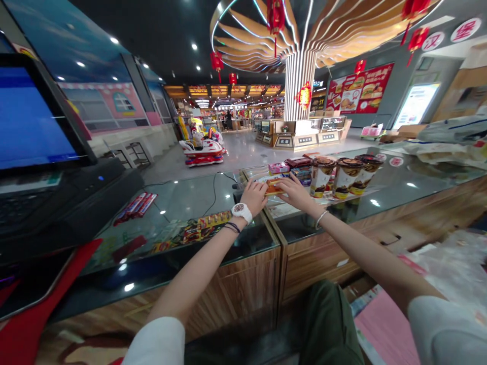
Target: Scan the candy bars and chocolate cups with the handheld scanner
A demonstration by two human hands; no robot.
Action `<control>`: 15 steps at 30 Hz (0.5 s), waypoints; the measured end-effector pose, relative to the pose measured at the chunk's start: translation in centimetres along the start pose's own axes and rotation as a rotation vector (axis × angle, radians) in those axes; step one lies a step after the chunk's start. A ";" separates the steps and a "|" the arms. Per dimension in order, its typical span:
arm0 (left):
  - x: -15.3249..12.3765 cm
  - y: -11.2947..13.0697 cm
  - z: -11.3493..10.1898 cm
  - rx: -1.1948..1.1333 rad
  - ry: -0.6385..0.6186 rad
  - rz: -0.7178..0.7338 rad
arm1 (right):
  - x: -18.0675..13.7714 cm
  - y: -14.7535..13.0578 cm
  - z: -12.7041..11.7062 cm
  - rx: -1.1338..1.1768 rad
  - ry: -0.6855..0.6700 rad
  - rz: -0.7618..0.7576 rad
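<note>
Two hands, one orange pack

One left hand and one right hand meet at a single orange pack; the fingers of each are closed on it, the left at its left end, the right at its right end; the pack lies between them over the glass counter, though whether it touches the surface I cannot tell; one white watch sits on the left wrist, one thin bracelet on the right.

Just to the right of the grip stand three cups, upright and close together, all with dark lids; just beyond the grip is one pink box, beside a pile of other packs too crowded to count; nearer the person and left of the grip lies a group of small yellow packets, number unclear; farther left are a few red wrapped bars, their edges too blurred to count, and one blue-lit screen; well beyond the grip stands one red-and-white ride.
</note>
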State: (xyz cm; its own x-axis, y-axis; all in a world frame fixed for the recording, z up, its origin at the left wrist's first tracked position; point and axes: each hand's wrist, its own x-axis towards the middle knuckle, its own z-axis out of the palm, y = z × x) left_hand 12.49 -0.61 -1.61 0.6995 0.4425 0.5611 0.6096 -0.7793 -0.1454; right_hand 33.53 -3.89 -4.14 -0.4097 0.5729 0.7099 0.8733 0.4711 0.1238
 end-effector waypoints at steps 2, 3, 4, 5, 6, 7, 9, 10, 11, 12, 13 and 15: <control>-0.5 -1.1 -1.1 0.007 0.016 -0.029 | 1.5 -0.9 0.4 0.000 0.033 -0.017; -0.7 -1.6 -1.6 0.012 0.023 -0.046 | 2.3 -1.5 0.6 -0.001 0.048 -0.024; -1.0 -2.1 -2.1 0.017 0.029 -0.062 | 3.0 -2.0 0.8 -0.001 0.060 -0.030; -1.3 -2.6 -2.5 0.021 0.034 -0.075 | 3.7 -2.5 1.0 0.000 0.072 -0.036; -1.6 -3.2 -2.9 0.026 0.037 -0.087 | 4.3 -3.1 1.3 0.004 0.081 -0.043; -2.0 -3.7 -3.3 0.032 0.037 -0.096 | 4.9 -3.6 1.6 0.009 0.090 -0.050; -2.6 -4.8 -3.8 0.047 0.032 -0.111 | 6.1 -4.5 2.2 0.024 0.103 -0.060; -3.0 -5.3 -4.1 0.056 0.030 -0.118 | 6.6 -4.9 2.5 0.033 0.108 -0.062; -3.3 -5.8 -4.2 0.066 0.030 -0.125 | 7.0 -5.3 2.8 0.041 0.110 -0.064; -3.6 -6.3 -4.4 0.076 0.032 -0.133 | 7.5 -5.6 3.2 0.047 0.108 -0.065; -3.9 -6.7 -4.6 0.085 0.035 -0.141 | 7.9 -5.9 3.5 0.052 0.103 -0.066; -4.3 -7.5 -4.8 0.103 0.044 -0.159 | 8.8 -6.6 4.1 0.060 0.094 -0.064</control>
State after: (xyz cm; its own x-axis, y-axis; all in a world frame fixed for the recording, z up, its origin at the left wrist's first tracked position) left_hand 3.09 1.22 0.99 0.5758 0.5350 0.6182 0.7476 -0.6506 -0.1333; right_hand 23.10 0.81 -1.60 -0.4353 0.4765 0.7639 0.8277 0.5456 0.1313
